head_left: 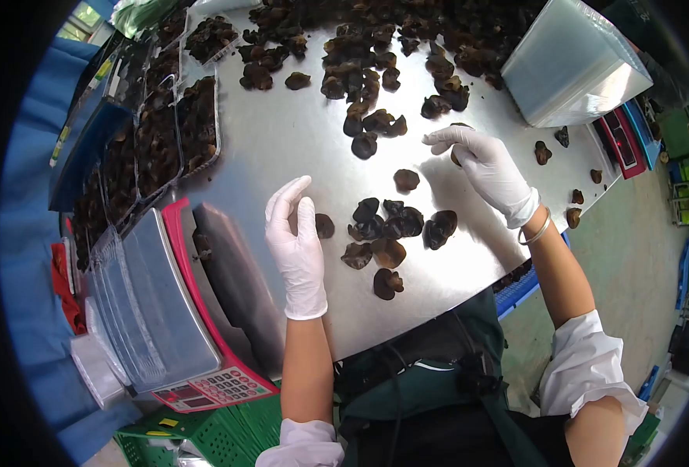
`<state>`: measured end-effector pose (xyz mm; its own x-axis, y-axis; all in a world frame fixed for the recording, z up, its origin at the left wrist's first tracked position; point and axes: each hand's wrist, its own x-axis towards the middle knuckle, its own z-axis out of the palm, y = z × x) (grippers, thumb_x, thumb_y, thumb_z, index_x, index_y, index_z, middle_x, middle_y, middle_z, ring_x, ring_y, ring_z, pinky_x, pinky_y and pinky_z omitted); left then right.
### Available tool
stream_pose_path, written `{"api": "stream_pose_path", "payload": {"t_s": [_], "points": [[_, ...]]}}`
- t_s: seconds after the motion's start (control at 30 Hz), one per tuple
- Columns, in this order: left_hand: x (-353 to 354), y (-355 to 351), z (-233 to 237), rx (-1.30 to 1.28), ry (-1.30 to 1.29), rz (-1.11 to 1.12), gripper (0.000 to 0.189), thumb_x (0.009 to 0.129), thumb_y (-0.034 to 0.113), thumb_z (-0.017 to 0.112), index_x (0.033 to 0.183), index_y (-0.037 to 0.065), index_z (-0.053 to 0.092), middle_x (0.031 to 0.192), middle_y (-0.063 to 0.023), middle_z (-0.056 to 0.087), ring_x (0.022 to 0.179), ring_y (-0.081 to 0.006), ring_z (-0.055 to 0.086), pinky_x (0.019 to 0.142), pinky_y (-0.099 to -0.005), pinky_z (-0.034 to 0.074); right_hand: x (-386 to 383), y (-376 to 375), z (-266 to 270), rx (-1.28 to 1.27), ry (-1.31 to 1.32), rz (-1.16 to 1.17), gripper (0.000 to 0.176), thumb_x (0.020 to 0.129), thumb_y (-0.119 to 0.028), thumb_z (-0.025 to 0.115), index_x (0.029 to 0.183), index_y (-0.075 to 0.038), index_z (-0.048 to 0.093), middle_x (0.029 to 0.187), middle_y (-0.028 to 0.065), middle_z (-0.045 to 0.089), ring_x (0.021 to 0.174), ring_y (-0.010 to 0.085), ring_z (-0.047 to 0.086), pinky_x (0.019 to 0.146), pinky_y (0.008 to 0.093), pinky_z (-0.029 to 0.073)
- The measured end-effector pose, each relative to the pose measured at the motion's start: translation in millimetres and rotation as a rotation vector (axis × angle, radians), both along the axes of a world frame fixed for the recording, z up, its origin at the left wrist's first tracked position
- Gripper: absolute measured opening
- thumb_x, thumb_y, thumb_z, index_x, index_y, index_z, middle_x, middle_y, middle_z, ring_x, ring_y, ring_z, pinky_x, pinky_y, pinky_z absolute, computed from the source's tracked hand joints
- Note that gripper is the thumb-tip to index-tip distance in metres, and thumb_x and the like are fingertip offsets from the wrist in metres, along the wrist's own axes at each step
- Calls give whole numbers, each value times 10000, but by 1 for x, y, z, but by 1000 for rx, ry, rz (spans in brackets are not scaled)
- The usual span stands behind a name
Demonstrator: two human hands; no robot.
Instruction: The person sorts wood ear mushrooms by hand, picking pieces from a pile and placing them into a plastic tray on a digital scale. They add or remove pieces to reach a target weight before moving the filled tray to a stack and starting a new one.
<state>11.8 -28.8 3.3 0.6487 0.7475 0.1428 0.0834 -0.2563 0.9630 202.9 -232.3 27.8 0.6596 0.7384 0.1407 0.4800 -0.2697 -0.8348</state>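
Clearly we are partway through: several clear trays (158, 140) along the left edge of the steel table (282, 132) already lie full of dark mushrooms (198, 117). A large loose heap (376, 39) at the far end remains unpacked, and a stack of empty trays (574, 66) stands at the far right. By our judgement more is left than done.

Our left hand (298, 249) is open and empty, fingers straight and together, just beside a small cluster (391, 229) lying near the table's front edge. Our right hand (488, 167), further out, has its fingertips pinched on a single piece (456, 156), as far as we can tell. A scale (173, 311) sits at our left, near the left hand.

The mushrooms look dark brown to black, crinkled and ear-shaped, thin, with a dull sheen.
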Motion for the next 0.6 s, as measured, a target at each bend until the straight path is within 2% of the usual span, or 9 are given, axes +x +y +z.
{"api": "stream_pose_path", "payload": {"t_s": [0.07,0.17,0.23,0.3,0.37,0.43,0.5,0.57,0.6], "points": [[-1,-1,0,-4,6,6,227,966,43,555,1155,10,676,1194,-88,626,1135,-193,579,1014,-338,463,0,0,-1,74,21,-13,239,908,-41,579,1118,-65,691,962,105,652,873,175,627,847,325,504],[0,-2,2,23,14,1,229,961,36,557,1155,12,676,1191,-92,628,1129,-200,584,1009,-341,468,-7,14,9,-194,-78,-85,309,902,-73,607,1207,-86,651,1092,136,655,906,215,646,860,332,516],[0,-2,0,55,32,-16,240,982,53,531,1169,27,680,1194,-56,623,1111,-153,574,985,-292,443,-5,37,6,-20,-443,-126,408,897,-108,624,1303,-111,582,1171,157,635,902,278,650,838,375,530],[0,-2,-1,63,36,-21,241,981,51,532,1170,25,680,1197,-59,622,1115,-155,575,989,-293,444,-8,49,12,-203,-280,-176,491,890,-97,607,1372,-129,518,1265,177,602,943,335,652,835,408,537],[-1,-1,-2,70,39,-25,241,980,48,534,1171,24,679,1199,-62,621,1118,-158,575,993,-293,445,2,61,-4,-421,-467,-7,468,918,-83,601,1375,-163,541,1292,160,580,895,323,663,770,394,542],[-1,1,-3,74,42,-16,244,974,40,539,1176,21,676,1213,-67,615,1126,-161,577,1006,-295,445,-23,57,-5,-155,-514,144,585,818,10,595,1371,-178,557,1282,146,600,830,270,680,726,348,544],[0,1,-2,44,22,-9,248,971,31,540,1180,19,671,1226,-71,610,1132,-165,579,1019,-299,442,-61,51,36,-356,-524,252,574,801,48,572,1327,-179,604,1252,116,648,960,261,685,802,347,547],[1,1,0,35,15,5,245,942,23,568,1165,13,668,1195,-105,630,1123,-221,586,1012,-346,466,-64,44,29,-267,-286,497,533,790,70,560,1255,-171,659,1253,123,662,972,278,685,825,369,552],[2,0,2,15,14,-5,249,944,29,566,1172,15,664,1207,-106,625,1133,-224,578,1009,-346,462,-58,42,29,-221,-241,477,526,777,84,553,1228,-158,673,1236,123,668,967,287,683,830,376,551]]}}
